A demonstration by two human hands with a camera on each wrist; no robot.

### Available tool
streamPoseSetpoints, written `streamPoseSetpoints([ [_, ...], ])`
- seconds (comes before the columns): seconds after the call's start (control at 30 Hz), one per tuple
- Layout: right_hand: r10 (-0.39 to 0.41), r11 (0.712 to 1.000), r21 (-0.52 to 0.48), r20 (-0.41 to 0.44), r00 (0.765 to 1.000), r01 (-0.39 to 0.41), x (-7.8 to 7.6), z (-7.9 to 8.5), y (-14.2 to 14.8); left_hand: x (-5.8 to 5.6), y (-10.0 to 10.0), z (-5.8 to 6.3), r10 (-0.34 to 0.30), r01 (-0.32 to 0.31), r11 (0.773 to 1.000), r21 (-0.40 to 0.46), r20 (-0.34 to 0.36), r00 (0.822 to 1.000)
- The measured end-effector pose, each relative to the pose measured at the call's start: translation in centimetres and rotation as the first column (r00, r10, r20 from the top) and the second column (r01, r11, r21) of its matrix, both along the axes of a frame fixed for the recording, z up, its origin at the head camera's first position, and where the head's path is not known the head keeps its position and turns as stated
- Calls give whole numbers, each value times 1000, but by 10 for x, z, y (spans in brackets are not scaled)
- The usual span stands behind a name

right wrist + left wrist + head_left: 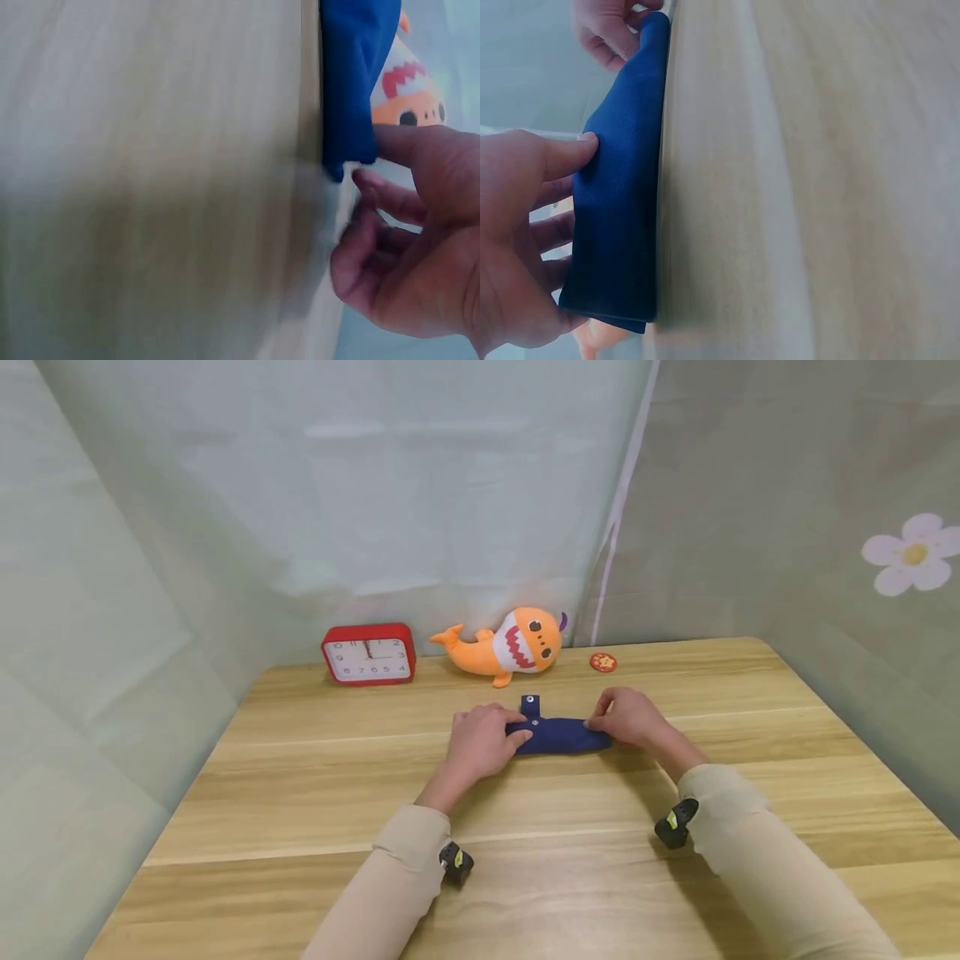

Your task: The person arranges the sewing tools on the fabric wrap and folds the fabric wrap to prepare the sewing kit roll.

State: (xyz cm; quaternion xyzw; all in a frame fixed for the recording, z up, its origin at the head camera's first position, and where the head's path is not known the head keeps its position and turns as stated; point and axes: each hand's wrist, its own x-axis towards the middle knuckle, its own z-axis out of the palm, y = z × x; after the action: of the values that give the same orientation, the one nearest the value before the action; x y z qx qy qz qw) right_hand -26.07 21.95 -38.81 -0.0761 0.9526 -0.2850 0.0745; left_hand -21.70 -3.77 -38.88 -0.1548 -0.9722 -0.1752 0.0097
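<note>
A dark blue folded cloth (564,737) with a snap strap (530,705) lies lengthwise on the wooden table. The strap sticks out from its far edge, and metal snaps show on strap and cloth. At the cloth's left end, my left hand (483,739) holds it, the thumb on its near face and the other fingers behind, as the left wrist view shows. My right hand (630,717) pinches the right end from the far side. In the right wrist view, one finger of that hand touches the cloth's (351,90) edge, while others curl just past its end.
Along the back of the table stand a red-framed clock (369,655) and an orange plush shark (498,647). To the shark's right lies a small round red piece with a star (603,662). Pale cloth curtains (450,510) hang behind the table (300,827).
</note>
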Motion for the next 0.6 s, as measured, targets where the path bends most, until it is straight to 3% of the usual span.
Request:
streamPoseSetpoints([
  [0.13, 85, 985, 163, -152, 985, -60, -1, 7, -19, 0, -2, 2, 1, -1, 1000, 10, 23, 1000],
  [0.23, 123, 981, 173, -181, 976, -91, -2, 10, -35, -1, -2, 3, 4, -4, 1000, 13, 39, 999],
  [0.37, 47, 997, -62, -71, 996, -51, -4, 6, -49, 0, -1, 2, 2, -3, 1000, 19, 71, 997],
  [0.47, -7, 963, -268, 38, 999, 17, -6, 3, -58, 0, -2, 0, 6, -8, 1000, 23, 84, 996],
  [0.6, -10, 933, -357, 96, 995, 44, -12, 1, -70, 0, -3, -1, 8, -10, 1000, 27, 77, 997],
])
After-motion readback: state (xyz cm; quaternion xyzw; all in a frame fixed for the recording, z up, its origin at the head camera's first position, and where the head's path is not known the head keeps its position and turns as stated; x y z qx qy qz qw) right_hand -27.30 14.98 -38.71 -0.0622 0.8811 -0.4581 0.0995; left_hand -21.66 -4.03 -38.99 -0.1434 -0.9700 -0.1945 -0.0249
